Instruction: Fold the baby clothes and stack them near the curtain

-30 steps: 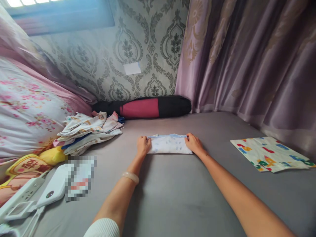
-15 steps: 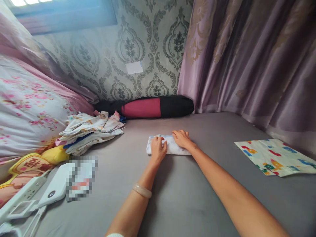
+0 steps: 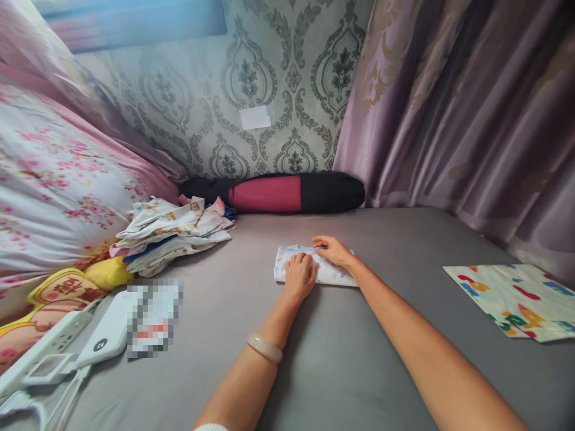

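Note:
A folded white garment (image 3: 335, 273) with a faint print and light blue edging lies on the grey bed sheet in front of me. My left hand (image 3: 300, 275) rests on its left half, palm down with the fingers stretched forward. At the far edge is my right hand (image 3: 332, 249), its fingers behind the blue edging and its thumb on the near side, taking the fabric between them. A pale bangle (image 3: 265, 348) circles my left wrist.
A clothes pile (image 3: 175, 230) lies to the left, with a power strip (image 3: 58, 344) and a white power bank (image 3: 105, 328) nearer me. A colourful printed cloth (image 3: 516, 299) lies right. Along the wall stretches a black and red bag (image 3: 265, 194).
My left hand has shifted right along the garment and flattened its fingers. My right hand has lifted slightly and now curls at the far edge. The view has turned a little.

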`<state>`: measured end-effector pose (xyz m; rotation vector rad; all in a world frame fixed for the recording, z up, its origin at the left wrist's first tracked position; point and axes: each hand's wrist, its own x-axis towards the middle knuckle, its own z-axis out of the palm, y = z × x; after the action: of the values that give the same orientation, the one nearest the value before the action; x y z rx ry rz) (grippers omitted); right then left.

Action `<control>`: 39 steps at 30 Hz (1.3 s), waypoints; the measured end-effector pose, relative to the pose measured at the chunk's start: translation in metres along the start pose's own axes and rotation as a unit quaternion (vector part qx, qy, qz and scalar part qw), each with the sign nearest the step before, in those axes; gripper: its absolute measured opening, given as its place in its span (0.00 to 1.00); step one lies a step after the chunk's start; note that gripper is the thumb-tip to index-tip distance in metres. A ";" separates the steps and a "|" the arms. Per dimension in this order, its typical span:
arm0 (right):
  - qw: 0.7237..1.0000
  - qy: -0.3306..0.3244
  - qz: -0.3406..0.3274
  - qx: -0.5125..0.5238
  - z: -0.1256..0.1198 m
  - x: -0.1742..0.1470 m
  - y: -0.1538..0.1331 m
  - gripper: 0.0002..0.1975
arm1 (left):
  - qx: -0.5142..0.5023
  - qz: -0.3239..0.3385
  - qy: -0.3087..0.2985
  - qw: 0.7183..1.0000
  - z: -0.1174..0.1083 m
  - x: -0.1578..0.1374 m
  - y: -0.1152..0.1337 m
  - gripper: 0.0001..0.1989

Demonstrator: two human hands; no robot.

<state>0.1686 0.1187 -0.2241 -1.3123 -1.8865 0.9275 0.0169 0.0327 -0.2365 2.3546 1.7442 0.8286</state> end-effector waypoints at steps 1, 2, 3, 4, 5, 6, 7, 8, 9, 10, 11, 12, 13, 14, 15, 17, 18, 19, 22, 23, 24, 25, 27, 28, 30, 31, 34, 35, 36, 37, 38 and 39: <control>1.000 0.020 -0.003 -0.010 0.003 -0.002 0.001 0.20 | 0.009 0.003 -0.003 1.000 0.000 0.000 0.001 0.12; 0.999 0.040 -0.007 -0.026 0.006 -0.005 0.001 0.20 | 0.017 0.004 -0.004 1.000 0.000 0.000 0.001 0.13; 0.997 0.055 -0.011 -0.048 0.009 -0.007 0.001 0.19 | 0.024 0.005 -0.005 1.000 0.000 0.000 0.001 0.13; 0.995 0.067 -0.016 -0.075 0.011 -0.010 -0.001 0.18 | 0.030 0.006 -0.006 1.000 0.001 0.000 0.000 0.13; 0.991 0.074 -0.021 -0.106 0.013 -0.013 -0.003 0.18 | 0.035 0.008 -0.008 0.999 0.001 0.001 0.000 0.14; 0.986 0.080 -0.026 -0.143 0.014 -0.016 -0.006 0.18 | 0.038 0.009 -0.010 0.999 0.002 0.001 -0.001 0.14; 0.979 0.085 -0.029 -0.183 0.014 -0.019 -0.010 0.18 | 0.039 0.009 -0.013 0.999 0.003 0.001 -0.002 0.15; 0.971 0.093 -0.030 -0.220 0.014 -0.022 -0.013 0.19 | 0.040 0.010 -0.015 0.999 0.003 0.002 -0.002 0.15; 0.962 0.102 -0.028 -0.251 0.013 -0.025 -0.017 0.20 | 0.039 0.009 -0.015 0.999 0.002 0.002 -0.003 0.15; 0.954 0.113 -0.025 -0.275 0.013 -0.028 -0.021 0.21 | 0.039 0.008 -0.014 0.999 0.001 0.003 -0.002 0.15; 0.949 0.124 -0.021 -0.291 0.012 -0.031 -0.025 0.21 | 0.040 0.007 -0.009 0.999 -0.001 0.003 -0.001 0.15; 0.945 0.131 -0.017 -0.300 0.011 -0.035 -0.028 0.21 | 0.041 0.008 -0.001 0.999 -0.003 0.003 0.000 0.14; 0.943 0.132 -0.016 -0.307 0.011 -0.039 -0.030 0.21 | 0.043 0.013 0.009 0.999 -0.006 0.003 0.002 0.14; 0.941 0.127 -0.020 -0.313 0.012 -0.044 -0.032 0.21 | 0.046 0.020 0.019 0.999 -0.009 0.003 0.004 0.14; 0.940 0.116 -0.026 -0.320 0.013 -0.049 -0.033 0.21 | 0.048 0.029 0.025 0.998 -0.011 0.002 0.007 0.14; 0.936 0.086 -0.042 -0.338 0.016 -0.060 -0.035 0.22 | 0.054 0.042 0.022 0.997 -0.013 0.000 0.010 0.15; 0.934 0.070 -0.047 -0.347 0.018 -0.065 -0.035 0.22 | 0.059 0.044 0.014 0.997 -0.013 -0.001 0.011 0.15; 0.932 0.054 -0.048 -0.355 0.021 -0.070 -0.034 0.23 | 0.064 0.042 0.003 0.997 -0.012 -0.002 0.010 0.16; 0.928 0.024 -0.036 -0.370 0.027 -0.079 -0.033 0.25 | 0.081 0.027 -0.028 0.996 -0.006 -0.004 0.005 0.19; 0.927 0.021 -0.031 -0.373 0.029 -0.081 -0.032 0.26 | 0.087 0.020 -0.037 0.995 -0.005 -0.004 0.003 0.21; 0.926 0.021 -0.027 -0.376 0.031 -0.082 -0.032 0.26 | 0.092 0.013 -0.044 0.995 -0.004 -0.005 0.001 0.22; 0.925 0.021 -0.023 -0.378 0.033 -0.082 -0.031 0.26 | 0.096 0.007 -0.052 0.994 -0.003 -0.005 -0.001 0.23; 0.925 0.019 -0.012 -0.380 0.035 -0.082 -0.030 0.27 | 0.102 -0.005 -0.071 0.992 -0.002 -0.004 -0.002 0.25; 0.925 0.017 -0.006 -0.379 0.036 -0.082 -0.030 0.27 | 0.105 -0.011 -0.081 0.991 -0.002 -0.004 -0.002 0.25; 0.926 0.013 0.006 -0.376 0.037 -0.082 -0.029 0.27 | 0.112 -0.024 -0.097 0.989 -0.002 -0.003 -0.002 0.25; 0.927 0.012 0.010 -0.375 0.037 -0.082 -0.028 0.27 | 0.115 -0.029 -0.102 0.988 -0.002 -0.002 -0.001 0.25; 0.927 0.011 0.018 -0.374 0.037 -0.082 -0.027 0.27 | 0.126 -0.038 -0.108 0.985 -0.002 0.001 0.001 0.25; 0.927 0.010 0.019 -0.374 0.037 -0.082 -0.027 0.27 | 0.130 -0.040 -0.108 0.985 -0.002 0.002 0.001 0.25; 0.927 0.007 0.020 -0.374 0.036 -0.081 -0.027 0.27 | 0.133 -0.040 -0.108 0.984 -0.002 0.002 0.001 0.25; 0.928 0.002 0.021 -0.373 0.035 -0.081 -0.027 0.27 | 0.136 -0.037 -0.108 0.984 -0.003 0.003 0.001 0.25; 0.928 -0.005 0.022 -0.371 0.034 -0.081 -0.027 0.27 | 0.137 -0.032 -0.108 0.984 -0.004 0.003 0.001 0.25; 0.928 -0.010 0.025 -0.371 0.032 -0.081 -0.027 0.28 | 0.138 -0.025 -0.106 0.984 -0.005 0.003 0.000 0.25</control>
<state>0.1520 0.0290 -0.2283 -1.7726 -2.3348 0.2206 0.0153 0.0342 -0.2310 2.4426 1.9217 0.3289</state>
